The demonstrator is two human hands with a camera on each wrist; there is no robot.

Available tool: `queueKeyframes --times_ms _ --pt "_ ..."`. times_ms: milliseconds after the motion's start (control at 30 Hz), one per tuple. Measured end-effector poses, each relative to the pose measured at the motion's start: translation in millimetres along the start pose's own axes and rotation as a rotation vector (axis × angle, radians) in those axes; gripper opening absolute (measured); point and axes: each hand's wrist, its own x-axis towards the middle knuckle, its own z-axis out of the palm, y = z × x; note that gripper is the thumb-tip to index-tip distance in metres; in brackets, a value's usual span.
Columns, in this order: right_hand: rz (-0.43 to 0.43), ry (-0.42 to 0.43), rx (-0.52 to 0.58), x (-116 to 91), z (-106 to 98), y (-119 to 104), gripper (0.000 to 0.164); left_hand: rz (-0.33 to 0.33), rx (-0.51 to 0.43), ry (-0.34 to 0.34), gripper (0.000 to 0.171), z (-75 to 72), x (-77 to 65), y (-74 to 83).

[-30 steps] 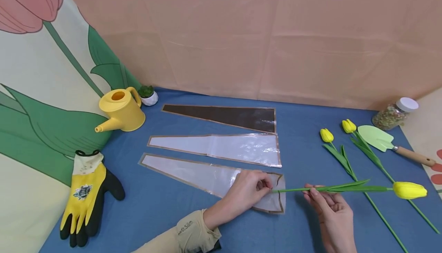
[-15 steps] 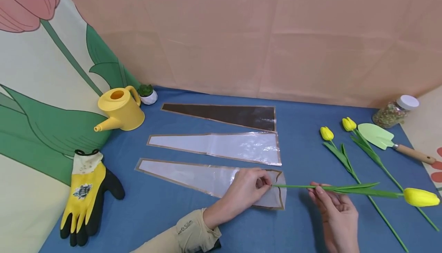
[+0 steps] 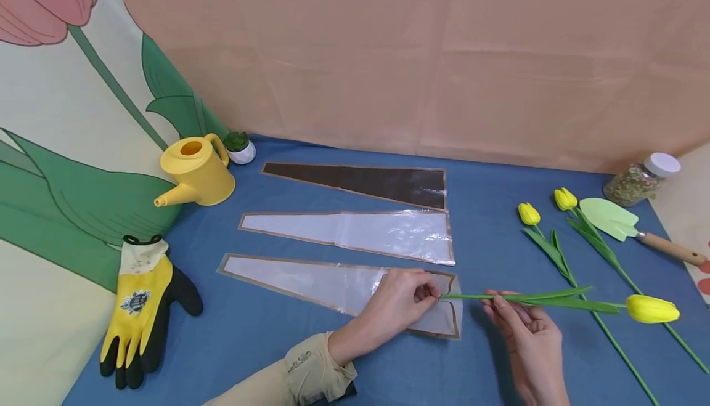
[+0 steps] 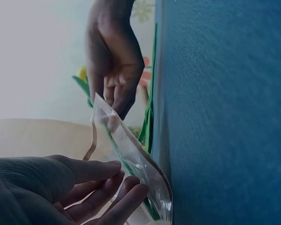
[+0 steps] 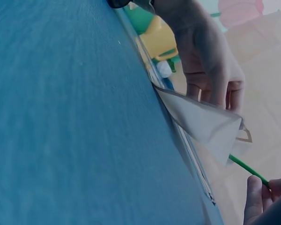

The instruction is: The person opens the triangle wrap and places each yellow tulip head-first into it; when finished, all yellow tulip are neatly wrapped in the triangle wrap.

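My left hand [image 3: 396, 298] pinches the wide open end of the nearest flower sleeve [image 3: 288, 273], a long tapered bag with a clear face and brown border. My right hand [image 3: 527, 338] pinches the green stem of a yellow artificial tulip [image 3: 651, 309] between thumb and fingers, its bloom pointing right. The bare stem end enters the sleeve's mouth. Through the clear plastic in the left wrist view, the stem [image 4: 114, 143] shows beside my left fingertips. The sleeve's mouth [image 5: 215, 131] is lifted off the cloth in the right wrist view.
Behind lie a white sleeve [image 3: 388, 233] and a dark brown sleeve [image 3: 377, 185]. Two more yellow tulips [image 3: 529, 214] lie at right, near a green trowel [image 3: 610, 218] and a jar [image 3: 635, 184]. A watering can [image 3: 199, 175], small potted plant [image 3: 240, 147] and garden glove [image 3: 141, 313] stand left.
My right hand drew the tulip a little to the right, then moved it back left toward the sleeve. The left hand keeps its hold, and the sleeve's narrow end has shifted slightly nearer.
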Motion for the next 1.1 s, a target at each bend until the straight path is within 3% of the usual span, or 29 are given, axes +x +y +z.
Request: queueKeyframes --times_ms 400,667,967,1100 --pt "0.057 -0.079 -0.049 1 -6 3 0.024 0.019 0.011 -0.037 0.012 5.7 6.0 4.0" --pt "0.116 -0.089 -0.141 6 4 2 0.032 0.020 0.059 -0.037 0.012 3.0 2.6 1.6" --pt "0.029 -0.104 -0.081 8 0 0 0.017 0.007 0.027 -0.027 0.013 0.6 0.0 1.3" --pt "0.013 -0.144 -0.092 8 1 1 0.018 -0.002 0.022 -0.025 0.012 0.6 0.5 2.0"
